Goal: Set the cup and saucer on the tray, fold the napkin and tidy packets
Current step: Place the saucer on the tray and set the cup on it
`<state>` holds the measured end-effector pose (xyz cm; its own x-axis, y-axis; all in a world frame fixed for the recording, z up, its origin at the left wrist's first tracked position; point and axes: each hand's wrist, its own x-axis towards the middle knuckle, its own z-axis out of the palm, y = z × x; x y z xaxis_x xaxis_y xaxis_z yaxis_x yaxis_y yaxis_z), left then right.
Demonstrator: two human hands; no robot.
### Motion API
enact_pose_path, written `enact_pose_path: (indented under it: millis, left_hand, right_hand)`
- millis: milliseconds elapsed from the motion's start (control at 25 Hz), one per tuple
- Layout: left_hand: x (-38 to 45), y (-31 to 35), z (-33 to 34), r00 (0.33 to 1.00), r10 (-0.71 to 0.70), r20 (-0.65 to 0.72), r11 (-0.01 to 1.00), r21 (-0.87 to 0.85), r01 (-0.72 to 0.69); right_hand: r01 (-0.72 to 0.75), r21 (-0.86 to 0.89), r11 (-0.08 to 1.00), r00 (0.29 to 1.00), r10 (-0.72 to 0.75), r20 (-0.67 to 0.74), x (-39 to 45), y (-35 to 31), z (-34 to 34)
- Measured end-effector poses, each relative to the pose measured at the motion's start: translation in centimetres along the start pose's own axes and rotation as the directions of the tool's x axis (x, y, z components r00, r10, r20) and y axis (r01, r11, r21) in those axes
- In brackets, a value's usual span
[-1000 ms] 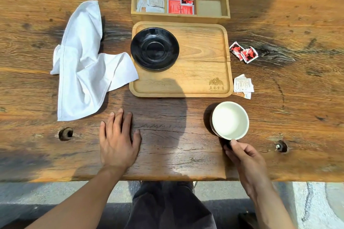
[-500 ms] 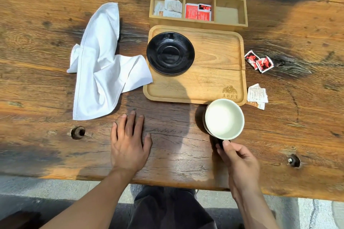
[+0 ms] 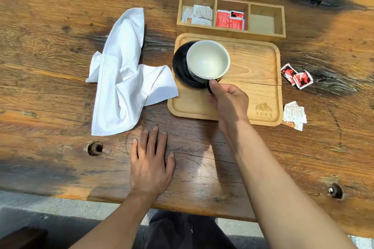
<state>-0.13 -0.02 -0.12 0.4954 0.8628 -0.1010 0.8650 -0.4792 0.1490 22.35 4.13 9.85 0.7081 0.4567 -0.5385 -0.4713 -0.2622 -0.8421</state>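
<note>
2 bare hands work over a rough wooden table. The right hand curls its fingers tightly around the dark handle of a cup, thumb on top, holding the cup over a black saucer; whether the cup's base touches the saucer cannot be told. The cup is round, white and smooth inside, dark outside, and empty. The glossy saucer lies at the far left corner of a rectangular wooden tray with rounded corners, a raised rim and a printed logo near its near right corner. The right forearm reaches in from the table's near edge, crossing the tray's near rim.

The left hand lies flat, palm down, on the table near its near edge, fingers stretched and slightly spread, holding nothing.

A white cloth napkin lies crumpled and unfolded left of the tray, 1 corner touching the tray's left rim. Behind the tray's far rim stands a wooden organiser box with 3 compartments: white packets in the left, red packets in the middle, none in the right. Right of the tray, 2 loose red packets and some loose white packets lie on the table.
</note>
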Motion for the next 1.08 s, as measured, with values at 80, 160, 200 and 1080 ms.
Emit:
enact_pose_path:
  millis: [80, 160, 200, 1080]
  left_hand:
    - [0.0, 0.0, -0.1, 1.000, 0.002, 0.008, 1.000, 0.006, -0.002]
    - [0.0, 0.0, -0.2, 1.000, 0.004, 0.018, 1.000, 0.009, -0.004]
    - [0.0, 0.0, -0.3, 1.000, 0.004, 0.025, 1.000, 0.009, -0.004]
    - [0.1, 0.2, -0.7, 0.998, 0.003, 0.064, 1.000, 0.017, -0.004]
  right_hand:
    - [-0.007, -0.027, 1.000, 1.000, 0.006, -0.004, 1.1, -0.1, 1.1]
    - [-0.028, -0.051, 0.998, 0.999, 0.026, -0.024, 1.8, 0.0, 1.7]
    - [-0.037, -0.061, 0.997, 0.999, 0.034, -0.038, 2.1, 0.1, 1.9]
    - [-0.046, -0.137, 0.990, 0.990, 0.027, -0.137, 2.8, 1.3, 2.4]
